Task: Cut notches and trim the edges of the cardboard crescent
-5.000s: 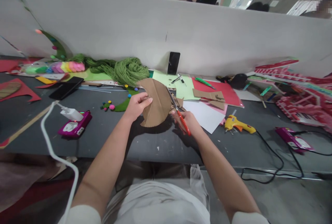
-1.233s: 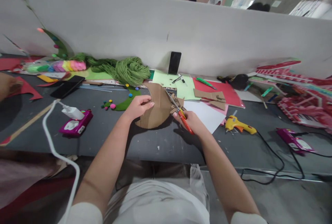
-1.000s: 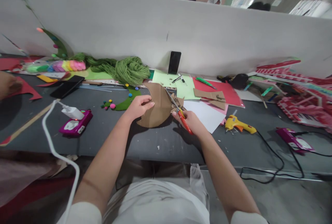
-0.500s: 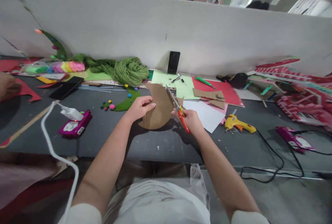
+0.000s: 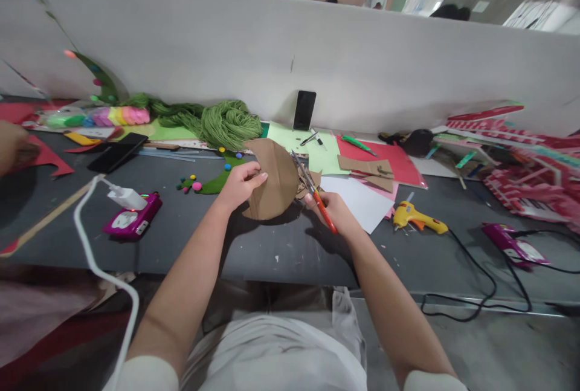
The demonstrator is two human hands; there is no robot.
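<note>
My left hand (image 5: 241, 185) pinches the inner edge of a brown cardboard crescent (image 5: 276, 182), held above the dark table. Red-handled scissors (image 5: 316, 193) are in my right hand (image 5: 334, 210), their blades pointing up and away beside the crescent's right edge. The blades look closed, and I cannot tell whether they touch the card. Brown cardboard scraps (image 5: 312, 180) lie just behind the scissors. Left of my left hand is a green felt crescent (image 5: 217, 181) with coloured pom-poms.
Green yarn (image 5: 230, 125) lies by the white partition (image 5: 290, 46), where a phone (image 5: 304, 110) leans. To the right are white paper (image 5: 357, 200), a yellow glue gun (image 5: 419, 217) and its black cord. A purple power strip (image 5: 133, 219) and another person's hand (image 5: 11, 146) are at left.
The cardboard crescent has turned and shifted slightly left and up in my left hand. The scissors' blades have come together, and their handles have closed in my right hand.
</note>
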